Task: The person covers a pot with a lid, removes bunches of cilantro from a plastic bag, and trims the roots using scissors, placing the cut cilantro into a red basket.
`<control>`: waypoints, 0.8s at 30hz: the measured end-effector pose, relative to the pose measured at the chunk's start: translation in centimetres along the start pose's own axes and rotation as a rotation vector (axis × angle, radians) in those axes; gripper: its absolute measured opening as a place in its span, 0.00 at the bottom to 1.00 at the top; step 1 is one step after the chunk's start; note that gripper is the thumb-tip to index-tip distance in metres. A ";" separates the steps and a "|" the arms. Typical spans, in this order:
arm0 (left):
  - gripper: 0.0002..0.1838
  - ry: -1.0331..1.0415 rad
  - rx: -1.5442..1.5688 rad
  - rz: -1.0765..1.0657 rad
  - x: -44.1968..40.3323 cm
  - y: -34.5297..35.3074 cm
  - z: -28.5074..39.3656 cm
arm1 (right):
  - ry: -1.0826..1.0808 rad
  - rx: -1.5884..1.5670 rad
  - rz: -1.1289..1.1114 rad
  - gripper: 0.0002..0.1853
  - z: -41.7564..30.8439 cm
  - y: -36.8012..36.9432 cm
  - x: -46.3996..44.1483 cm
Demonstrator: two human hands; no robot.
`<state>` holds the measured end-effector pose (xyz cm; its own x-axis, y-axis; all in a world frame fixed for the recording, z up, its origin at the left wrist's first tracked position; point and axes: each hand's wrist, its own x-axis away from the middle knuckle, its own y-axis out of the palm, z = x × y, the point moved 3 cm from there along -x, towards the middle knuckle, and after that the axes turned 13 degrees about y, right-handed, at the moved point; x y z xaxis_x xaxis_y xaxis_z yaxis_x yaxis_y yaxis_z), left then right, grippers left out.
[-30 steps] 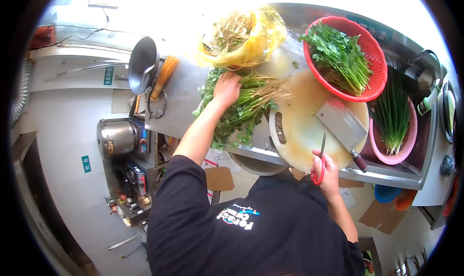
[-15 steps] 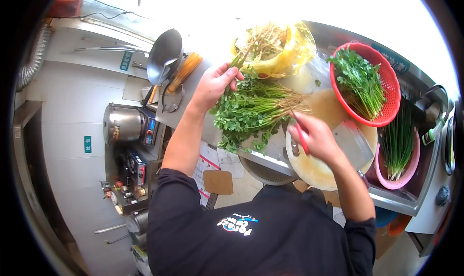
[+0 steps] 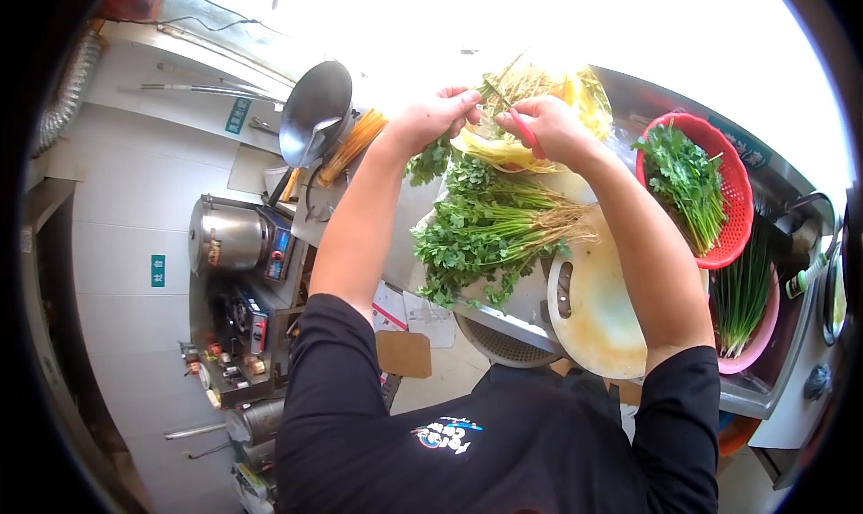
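Note:
My left hand (image 3: 442,118) is closed on a small bunch of coriander (image 3: 431,160), its leaves hanging below the fingers. Close beside it, my right hand (image 3: 548,129) grips a small red-handled knife (image 3: 526,136), with the thin blade against or very near the stems. Both hands are above the edge of a yellow plastic bag (image 3: 508,152) filled with pale roots and trimmings. Below them, a large heap of coriander (image 3: 490,222) lies on the steel counter, leaves to the left and brown roots to the right.
At the right, a red colander (image 3: 739,177) holds leafy coriander, above a pink basin (image 3: 764,334) of green onions (image 3: 742,298). A round cutting board (image 3: 602,307) sits by the counter's front edge. A wok (image 3: 315,109) and a stockpot (image 3: 225,235) stand to the left.
My right hand has moved up and left with the knife, from the heap's root ends to the stems in my left hand. My left hand has shifted slightly up and right.

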<state>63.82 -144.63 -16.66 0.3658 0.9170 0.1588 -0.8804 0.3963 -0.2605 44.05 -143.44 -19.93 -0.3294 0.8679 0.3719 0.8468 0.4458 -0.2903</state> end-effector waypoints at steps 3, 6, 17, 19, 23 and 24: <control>0.12 -0.042 -0.042 -0.002 -1.0 -0.9 -1.4 | 0.062 0.019 0.030 0.22 0.5 0.2 -1.1; 0.12 -0.065 -0.059 0.051 -1.2 -1.8 -2.5 | 0.142 -0.032 0.015 0.20 1.6 0.0 -1.2; 0.18 0.236 0.355 0.258 1.3 -2.8 2.8 | 0.154 -0.160 -0.150 0.19 3.0 1.3 2.5; 0.18 0.397 0.364 0.307 1.8 -2.4 4.5 | 0.112 -0.338 -0.108 0.17 5.1 1.8 5.5; 0.16 0.733 -0.069 0.253 3.5 7.6 9.3 | 0.176 -0.600 -0.062 0.16 11.7 2.2 15.0; 0.15 0.835 -0.255 0.193 3.4 11.3 10.1 | 0.180 -0.637 -0.043 0.16 13.7 2.4 17.2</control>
<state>52.07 -137.45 -9.49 0.4062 0.6628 -0.6291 -0.8920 0.1383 -0.4303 34.70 -124.41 -26.25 -0.3403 0.7773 0.5291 0.9340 0.2145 0.2855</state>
